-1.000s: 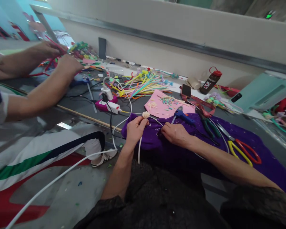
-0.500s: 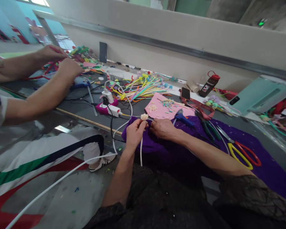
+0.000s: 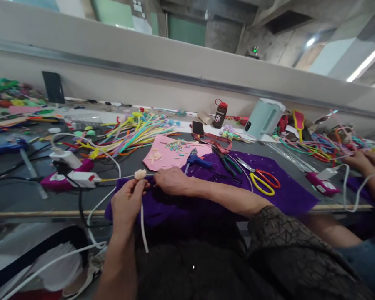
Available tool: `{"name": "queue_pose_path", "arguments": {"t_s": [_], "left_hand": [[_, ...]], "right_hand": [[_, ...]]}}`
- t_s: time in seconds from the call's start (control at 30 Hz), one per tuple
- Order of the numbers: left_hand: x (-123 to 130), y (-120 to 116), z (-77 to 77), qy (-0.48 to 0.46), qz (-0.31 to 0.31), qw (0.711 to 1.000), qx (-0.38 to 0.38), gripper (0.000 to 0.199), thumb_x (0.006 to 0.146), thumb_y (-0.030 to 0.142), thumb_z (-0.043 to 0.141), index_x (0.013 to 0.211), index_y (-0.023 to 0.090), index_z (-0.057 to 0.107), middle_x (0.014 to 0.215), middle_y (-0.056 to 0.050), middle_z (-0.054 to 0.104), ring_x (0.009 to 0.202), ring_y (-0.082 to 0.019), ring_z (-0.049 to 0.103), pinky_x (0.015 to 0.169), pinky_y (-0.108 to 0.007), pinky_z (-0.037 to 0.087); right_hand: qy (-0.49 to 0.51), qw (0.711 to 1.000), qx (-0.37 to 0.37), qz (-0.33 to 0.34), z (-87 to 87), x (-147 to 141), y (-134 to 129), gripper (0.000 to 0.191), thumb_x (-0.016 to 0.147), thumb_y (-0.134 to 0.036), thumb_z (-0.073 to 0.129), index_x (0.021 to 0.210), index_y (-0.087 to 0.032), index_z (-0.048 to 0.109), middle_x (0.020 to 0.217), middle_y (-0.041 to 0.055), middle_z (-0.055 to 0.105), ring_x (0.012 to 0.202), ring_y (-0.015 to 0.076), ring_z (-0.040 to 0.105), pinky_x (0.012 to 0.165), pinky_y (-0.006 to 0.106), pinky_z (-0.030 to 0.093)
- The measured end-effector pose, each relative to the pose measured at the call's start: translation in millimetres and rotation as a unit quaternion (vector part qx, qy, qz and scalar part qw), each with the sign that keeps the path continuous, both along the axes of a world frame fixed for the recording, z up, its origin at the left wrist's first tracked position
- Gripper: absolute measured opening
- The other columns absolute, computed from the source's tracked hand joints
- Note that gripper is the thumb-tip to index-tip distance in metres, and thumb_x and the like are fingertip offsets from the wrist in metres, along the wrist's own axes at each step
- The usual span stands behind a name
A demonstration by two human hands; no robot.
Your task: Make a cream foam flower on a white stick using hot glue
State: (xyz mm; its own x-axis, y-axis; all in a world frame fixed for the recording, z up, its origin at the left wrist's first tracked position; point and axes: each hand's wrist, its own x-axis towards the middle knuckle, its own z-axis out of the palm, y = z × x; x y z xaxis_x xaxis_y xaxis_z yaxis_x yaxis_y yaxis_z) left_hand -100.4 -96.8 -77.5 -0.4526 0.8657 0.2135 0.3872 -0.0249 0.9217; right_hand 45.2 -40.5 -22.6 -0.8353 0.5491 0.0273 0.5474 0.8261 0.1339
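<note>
Left hand [image 3: 125, 200] — pinching a cream flower [image 3: 140, 174] above purple cloth [image 3: 162, 204].

red-lidded bottle [image 3: 219, 116] near black phone [image 3: 197, 128]

Cloth [image 3: 287, 193]: purple, matt, soft-looking.
Scissors [image 3: 259, 177]: shiny metal blades, smooth plastic handles, red and yellow. Wall rail [image 3: 162, 75]: dull grey, metal-looking.

Two glue guns [image 3: 200, 162], two power strips [image 3: 321, 183], one bottle [image 3: 220, 116].
</note>
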Motion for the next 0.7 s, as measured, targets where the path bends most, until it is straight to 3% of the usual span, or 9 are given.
{"name": "queue_pose_path", "arguments": {"t_s": [0.1,0.13,0.2,0.33,0.43,0.5,0.57,0.63,0.7], "left_hand": [[-1,-1,-0.4,-0.012,-0.023,1.000,-0.014,0.031,0.071,0.043,0.055,0.085,0.018,0.066,0.074,-0.003,0.069,0.069,-0.018,0.064,0.067,-0.027,0.049],[-1,-2,0.3,-0.020,-0.027,0.999,-0.015,0.031,0.071,0.043,0.056,0.085,0.018,0.066,0.074,-0.003,0.069,0.069,-0.018,0.064,0.067,-0.027,0.049],[1,-3,4.6,-0.035,-0.040,0.999,-0.013,0.031,0.070,0.043,0.058,0.085,0.018,0.066,0.074,-0.003,0.069,0.070,-0.018,0.063,0.066,-0.026,0.048],[18,-10,27.8,-0.051,-0.059,0.996,0.034,0.026,0.069,0.040,0.062,0.083,0.019,0.068,0.079,-0.002,0.069,0.074,-0.018,0.062,0.065,-0.026,0.046],[42,-14,50.6,-0.120,-0.130,0.983,0.040,0.022,0.067,0.036,0.065,0.080,0.018,0.069,0.072,-0.002,0.069,0.063,-0.015,0.059,0.055,-0.024,0.044],[59,-15,61.6,-0.192,-0.206,0.959,0.007,0.023,0.067,0.035,0.066,0.079,0.017,0.069,0.065,-0.003,0.067,0.050,-0.012,0.054,0.045,-0.022,0.038],[72,-15,67.3,-0.230,-0.262,0.937,-0.015,0.021,0.068,0.034,0.065,0.075,0.015,0.069,0.058,-0.003,0.064,0.042,-0.008,0.046,0.039,-0.020,0.031],[81,-15,68.9,-0.254,-0.292,0.922,-0.017,0.020,0.070,0.033,0.063,0.074,0.015,0.068,0.057,-0.003,0.062,0.041,-0.007,0.044,0.038,-0.019,0.029],[86,-17,68.6,-0.255,-0.301,0.918,-0.022,0.020,0.072,0.033,0.062,0.076,0.014,0.067,0.059,-0.002,0.062,0.042,-0.006,0.044,0.039,-0.018,0.029]], "right_hand": [[0.014,0.999,0.022,-0.045,14.8,29,3,0.025,0.089,-0.018,0.033,0.106,-0.014,0.051,0.105,0.0115,0.061,0.087,0.0202,0.059,0.066,0.029,0.045],[0.020,0.994,0.032,-0.100,20.7,45,6,0.024,0.089,-0.020,0.035,0.106,-0.018,0.052,0.105,0.0083,0.060,0.088,0.0182,0.058,0.067,0.027,0.044],[0.029,0.982,0.055,-0.180,31.8,85,17,0.026,0.090,-0.017,0.032,0.103,-0.014,0.054,0.103,0.0121,0.060,0.087,0.0196,0.057,0.067,0.028,0.043],[0.064,0.938,0.104,-0.324,44.2,179,43,0.030,0.090,-0.020,0.030,0.102,-0.008,0.055,0.101,0.0172,0.058,0.089,0.0235,0.056,0.070,0.031,0.042],[0.094,0.920,0.118,-0.362,41.6,228,55,0.029,0.086,-0.014,0.033,0.101,-0.009,0.058,0.104,0.0167,0.057,0.093,0.0252,0.055,0.072,0.032,0.042],[0.125,0.915,0.126,-0.362,37.1,240,59,0.032,0.081,-0.013,0.041,0.108,-0.011,0.057,0.118,0.0176,0.050,0.098,0.0261,0.053,0.074,0.033,0.042],[0.229,0.909,0.108,-0.330,34.0,234,56,0.032,0.079,-0.017,0.047,0.108,-0.013,0.059,0.118,0.0152,0.051,0.093,0.0236,0.055,0.075,0.033,0.043],[0.336,0.905,0.001,-0.262,34.2,214,45,0.027,0.082,-0.025,0.046,0.103,-0.016,0.061,0.099,0.0094,0.061,0.075,0.0176,0.058,0.071,0.032,0.045],[0.409,0.879,-0.167,-0.179,37.6,188,28,0.026,0.082,-0.031,0.048,0.098,-0.016,0.062,0.076,0.0039,0.063,0.060,0.0141,0.057,0.062,0.029,0.046]]}}
